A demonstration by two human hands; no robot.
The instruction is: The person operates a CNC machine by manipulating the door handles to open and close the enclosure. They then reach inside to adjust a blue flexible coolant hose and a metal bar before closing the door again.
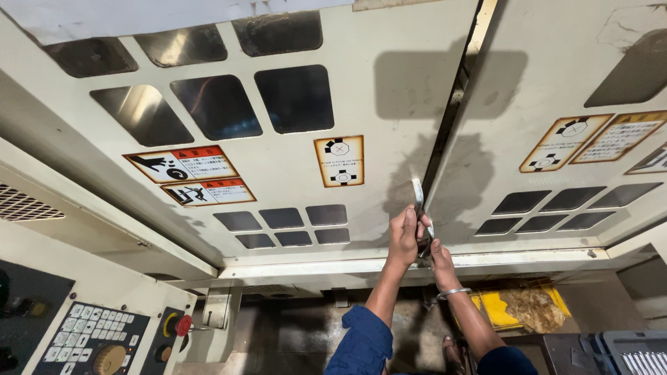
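Cream machine doors [292,173] with rows of dark rounded window panes [295,97], smaller panes [281,219] lower down. Orange-and-white warning labels [191,173] on the left door, a square cream label [339,161] nearer the seam, more diamond-marked labels [566,142] on the right door. At lower left, a control panel [94,337] with pale keys [90,326], a round dial [109,360] and a red push button [183,325]. Yellow sheet with crumpled brown material [528,309] at lower right, beside a grey ribbed crate [636,351].
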